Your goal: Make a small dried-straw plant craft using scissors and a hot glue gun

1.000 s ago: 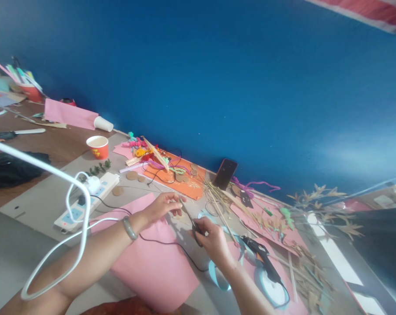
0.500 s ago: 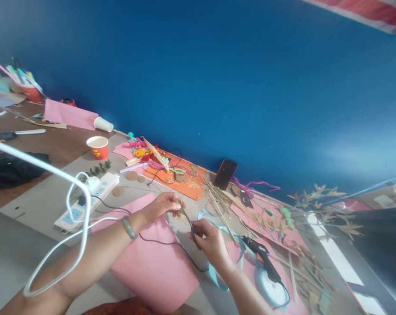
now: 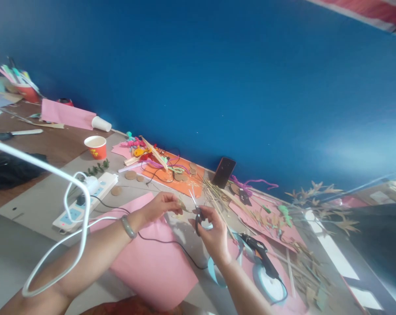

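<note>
My right hand [image 3: 215, 234] grips a pair of scissors [image 3: 198, 216] by the dark handles. The blades point up and away from me and look slightly apart. To their left, my left hand [image 3: 163, 206] pinches a small greenish-brown piece [image 3: 181, 204] between thumb and fingers; it looks like a bit of dried plant, though too small to be sure. A thin stem seems to run from it towards the scissors. Under my left forearm and wrist, a pink sheet of paper [image 3: 152, 262] lies on the table.
A white power strip [image 3: 99, 191] with cables lies left, near a paper cup [image 3: 96, 148]. Craft bits cover an orange sheet [image 3: 191, 188]. A phone [image 3: 224, 173] leans on the blue wall. Right are a glue gun [image 3: 260, 251], a ribbon roll [image 3: 268, 284] and dried leaves [image 3: 311, 280].
The scissors have swung from pointing at my left fingers to pointing upward, away from the piece. The small piece now shows more plainly in my left fingers.
</note>
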Available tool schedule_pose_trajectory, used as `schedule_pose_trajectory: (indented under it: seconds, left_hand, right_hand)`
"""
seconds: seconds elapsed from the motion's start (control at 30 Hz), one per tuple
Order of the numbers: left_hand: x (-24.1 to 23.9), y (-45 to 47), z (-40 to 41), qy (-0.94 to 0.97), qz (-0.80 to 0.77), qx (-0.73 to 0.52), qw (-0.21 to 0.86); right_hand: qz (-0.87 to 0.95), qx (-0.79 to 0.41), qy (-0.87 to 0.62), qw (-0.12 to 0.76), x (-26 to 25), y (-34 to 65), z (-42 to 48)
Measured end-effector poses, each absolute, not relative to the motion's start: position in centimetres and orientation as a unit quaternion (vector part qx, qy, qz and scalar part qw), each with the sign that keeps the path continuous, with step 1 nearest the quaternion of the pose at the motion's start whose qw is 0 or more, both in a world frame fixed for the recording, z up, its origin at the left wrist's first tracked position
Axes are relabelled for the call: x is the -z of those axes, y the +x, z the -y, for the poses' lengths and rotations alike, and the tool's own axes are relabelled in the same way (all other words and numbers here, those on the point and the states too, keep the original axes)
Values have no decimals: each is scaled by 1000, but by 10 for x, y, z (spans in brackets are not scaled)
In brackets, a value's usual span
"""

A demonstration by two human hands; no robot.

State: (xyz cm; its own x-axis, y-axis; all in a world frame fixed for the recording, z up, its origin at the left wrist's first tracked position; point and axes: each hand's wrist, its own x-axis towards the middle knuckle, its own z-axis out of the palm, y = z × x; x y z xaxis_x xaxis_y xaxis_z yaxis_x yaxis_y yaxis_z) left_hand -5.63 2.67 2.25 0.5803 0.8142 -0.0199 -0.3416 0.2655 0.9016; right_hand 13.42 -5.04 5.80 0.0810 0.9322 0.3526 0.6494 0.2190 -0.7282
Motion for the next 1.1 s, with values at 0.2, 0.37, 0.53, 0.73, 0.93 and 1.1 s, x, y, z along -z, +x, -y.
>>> schedule_pose_trajectory:
  seconds: [0.2, 0.37, 0.53, 0.73, 0.93, 1.1]
  left_hand:
    - [-20, -56, -28, 505, -221, -354, 755]
    - [-15, -56, -32, 497, -274, -357, 742]
    - [-11, -55, -36, 469, -328, -418, 706]
    - [-8, -53, -39, 443, -333, -441, 706]
    - [-8, -54, -41, 430, -345, -440, 709]
    - [-7, -56, -44, 413, -356, -440, 714]
  right_hand:
    - [659, -167, -591, 434, -57, 124, 48]
    - [648, -125, -614, 433, -60, 149, 46]
    - [637, -85, -649, 408, -61, 192, 49]
    - [644, -58, -688, 331, -39, 223, 58]
    - [662, -59, -683, 303, -29, 234, 54]
    - [700, -34, -679, 219, -35, 243, 55]
